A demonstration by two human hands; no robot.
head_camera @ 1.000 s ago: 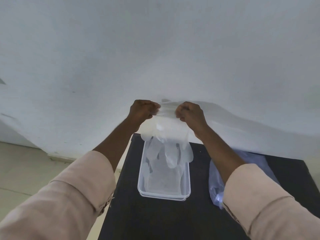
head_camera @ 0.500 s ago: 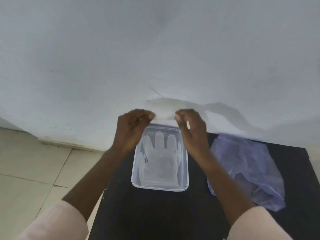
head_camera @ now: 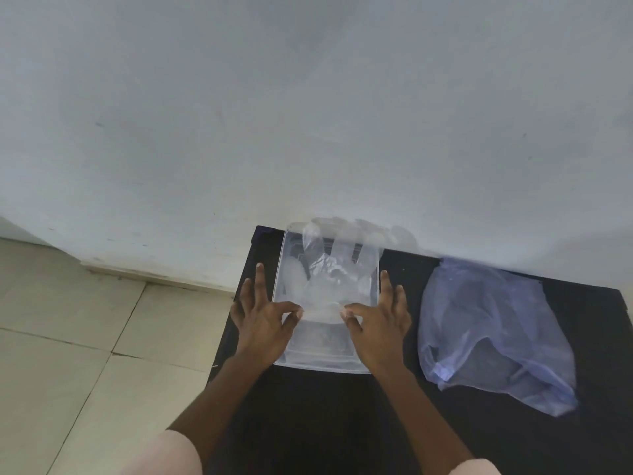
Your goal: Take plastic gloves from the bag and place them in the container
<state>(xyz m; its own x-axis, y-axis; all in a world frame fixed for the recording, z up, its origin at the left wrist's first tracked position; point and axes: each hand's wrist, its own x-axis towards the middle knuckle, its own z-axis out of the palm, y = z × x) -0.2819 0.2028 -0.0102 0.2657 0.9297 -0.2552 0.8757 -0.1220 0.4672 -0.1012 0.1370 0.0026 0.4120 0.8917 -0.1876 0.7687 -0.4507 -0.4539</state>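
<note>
1. There's a clear rectangular plastic container (head_camera: 327, 363) sitting on a black table (head_camera: 318, 416), pushed up near the white wall (head_camera: 308, 108) at the table's far edge.
2. A thin see-through plastic glove (head_camera: 325, 272) is spread flat over the container, its finger end pointing toward the wall. The fingertips of the glove stick out past the far rim and look to be up against the wall, though it's blurry back there.
3. The left hand (head_camera: 263, 320) has thumb and forefinger pinched together on the near-left corner of the glove's cuff. The other three fingers are splayed out straight, over the table just left of the container.
4. The right hand (head_camera: 380, 323) is doing the mirror version: thumb and forefinger closed on the cuff's near-right corner, remaining fingers stretched forward along the container's right side.
5. The cuff edge is stretched between the two pinches, about halfway down the container's length.
6. Can't really tell if there are more gloves underneath, the bottom just looks hazy.
7. The crumpled bluish translucent plastic bag (head_camera: 489, 330) lies on the table to the right of the container, close to the right hand but not touching it.
8. Pale floor tiles (head_camera: 68, 337) show off to the left of the table.
</note>
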